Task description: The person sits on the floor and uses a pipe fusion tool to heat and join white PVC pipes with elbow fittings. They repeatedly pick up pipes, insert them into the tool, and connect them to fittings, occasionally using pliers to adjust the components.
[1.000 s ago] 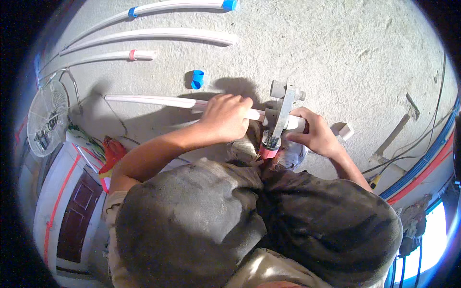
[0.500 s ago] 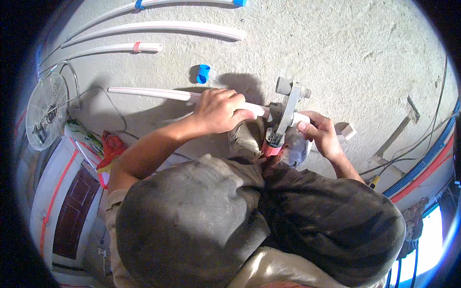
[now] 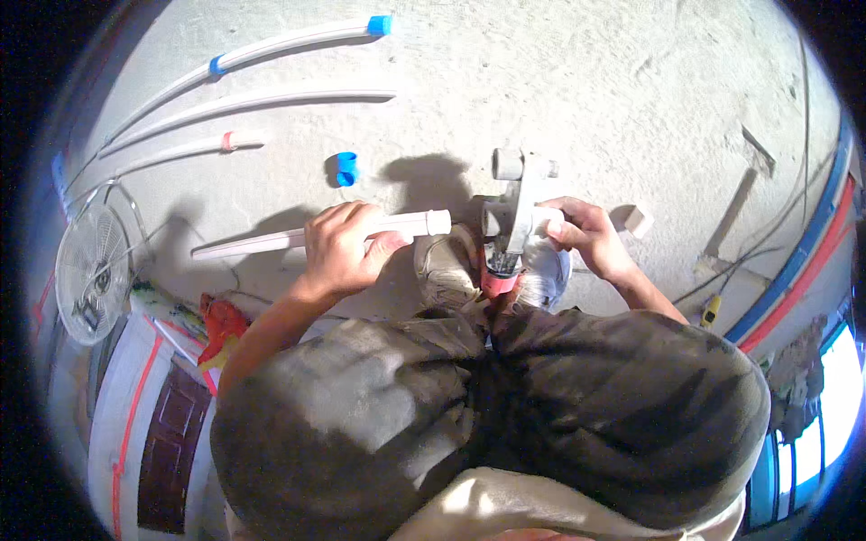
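From ten to eleven o'clock, after a wire-guarded fan [image 3: 94, 275] at nine, a red-banded pipe [image 3: 185, 153], a plain white pipe [image 3: 244, 102] and a blue-banded pipe [image 3: 289, 42], all lying on the rough concrete floor [image 3: 586, 90]. Nearer the centre, between ten and eleven, a short blue pipe fitting [image 3: 346, 169].

Between nine and ten, the left hand [image 3: 343, 248], closed around a white plastic pipe [image 3: 401, 224], with the thumb along the near side. Collared at its right end, pointing toward three o'clock and well apart from the heater. Probably light, stiff over a short span, springy over a long one, and smooth enough to twist in the palm. Best gripped well back from the collar, since likely soft and easily dented there if warm.

At two o'clock, between the shoes, a socket-fusion pipe heater [image 3: 519, 212], upright, with a grey plate and a red collar below. Probably heavy and hot around the plate; safest left untouched there.

Between two and three, the right hand [image 3: 585, 236], curled narrowly on a short white fitting [image 3: 544, 219] at the plate's right side. Cannot tell how deeply seated. Likely light and rigid; best pinched by the outer end.
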A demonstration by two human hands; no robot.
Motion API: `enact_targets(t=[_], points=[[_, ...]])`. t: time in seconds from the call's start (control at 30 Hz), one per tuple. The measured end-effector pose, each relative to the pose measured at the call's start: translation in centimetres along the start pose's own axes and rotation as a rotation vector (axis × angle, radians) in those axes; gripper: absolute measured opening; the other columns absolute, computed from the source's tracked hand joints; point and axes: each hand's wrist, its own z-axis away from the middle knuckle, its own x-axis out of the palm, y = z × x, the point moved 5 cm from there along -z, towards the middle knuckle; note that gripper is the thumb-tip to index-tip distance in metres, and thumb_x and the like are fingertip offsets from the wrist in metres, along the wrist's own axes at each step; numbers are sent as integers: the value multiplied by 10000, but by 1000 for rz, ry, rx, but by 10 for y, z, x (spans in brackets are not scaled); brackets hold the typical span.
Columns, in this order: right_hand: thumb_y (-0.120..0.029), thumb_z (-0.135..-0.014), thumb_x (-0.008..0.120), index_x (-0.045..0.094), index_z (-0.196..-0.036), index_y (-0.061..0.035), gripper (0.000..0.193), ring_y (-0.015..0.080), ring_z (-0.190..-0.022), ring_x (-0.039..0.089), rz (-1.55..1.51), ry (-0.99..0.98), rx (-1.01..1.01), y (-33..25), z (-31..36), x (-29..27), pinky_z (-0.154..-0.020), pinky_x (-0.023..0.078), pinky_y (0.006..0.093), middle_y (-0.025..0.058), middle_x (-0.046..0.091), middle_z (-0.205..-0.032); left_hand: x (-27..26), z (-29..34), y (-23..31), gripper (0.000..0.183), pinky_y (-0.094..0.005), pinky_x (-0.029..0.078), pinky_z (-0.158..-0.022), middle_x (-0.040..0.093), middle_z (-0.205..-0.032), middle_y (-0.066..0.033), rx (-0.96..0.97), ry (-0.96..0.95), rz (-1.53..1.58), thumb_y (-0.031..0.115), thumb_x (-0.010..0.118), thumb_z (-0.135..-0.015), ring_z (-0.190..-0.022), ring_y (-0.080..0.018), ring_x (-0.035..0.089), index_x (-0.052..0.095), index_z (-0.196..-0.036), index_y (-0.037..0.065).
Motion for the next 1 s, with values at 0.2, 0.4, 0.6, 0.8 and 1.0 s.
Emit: enact_targets(t=[0.2,0.4,0.6,0.8,1.0], points=[[-417,-955,751,676,-1228,63,557,67,-664,458,-185,-46,29,16,-4,-8,-574,339,235,-7,617,-849,-10,-34,27,434,-457,491,-611,635,-753,-141,132,-3,-42,471,748,-905,-676,-373,640,657,-844,51],[-387,-967,747,699,-1045,21,418,48,-537,363,-299,-33,95,19,-7,-8,-491,251,237,-29,558,-757,-16,-37,30,469,-444,490,-591,643,-742,-129,177,-10,-86,512,757,-885,-648,-357,645,650,-821,60],[-362,-971,746,712,-987,11,375,50,-517,327,-390,9,195,16,-5,-7,-480,231,253,-65,504,-693,-18,-27,34,460,-452,490,-596,633,-729,-132,116,-56,-55,495,733,-918,-656,-363,643,649,-828,52],[-355,-979,730,713,-1033,27,386,78,-584,403,-327,48,183,13,1,-9,-535,297,254,-14,582,-770,-13,-25,35,471,-453,488,-587,625,-719,-120,160,-52,-29,518,750,-895,-646,-355,647,636,-800,70],[-241,-956,704,691,-1204,30,368,99,-778,544,-52,303,-27,0,28,-47,-676,405,253,27,679,-929,-27,-29,51,478,-450,474,-574,607,-708,-117,161,-33,-52,512,782,-861,-631,-346,634,616,-780,72]])
